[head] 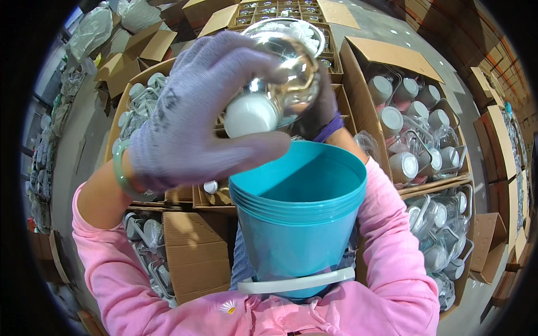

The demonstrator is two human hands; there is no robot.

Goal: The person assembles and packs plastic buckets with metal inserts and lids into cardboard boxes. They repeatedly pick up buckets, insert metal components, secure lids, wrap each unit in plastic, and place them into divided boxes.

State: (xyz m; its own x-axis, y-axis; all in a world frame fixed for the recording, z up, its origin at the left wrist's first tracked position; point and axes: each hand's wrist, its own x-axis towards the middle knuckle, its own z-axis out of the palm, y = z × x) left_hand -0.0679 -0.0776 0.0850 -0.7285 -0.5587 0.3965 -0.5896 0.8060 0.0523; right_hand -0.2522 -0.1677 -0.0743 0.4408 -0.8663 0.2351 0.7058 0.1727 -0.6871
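Observation:
My left hand (201,113), in a pale knitted glove, is curved around the near side of a shiny, rounded metallic vessel (290,80) with a white cap (251,116). Behind it my right hand (321,103), also gloved, supports the far side and is mostly hidden. Below both hands a teal plastic bucket (298,235) stands upright against my body, its mouth open upward. Its white handle (298,280) hangs down on my side. The visible inside wall of the bucket is bare.
A bowl of small white pieces (290,31) sits on a divided carton (336,54) ahead. At right and left, cartons (365,101) hold plastic-wrapped white-capped items (391,119) with handles. An upright cardboard flap (197,252) is at lower left.

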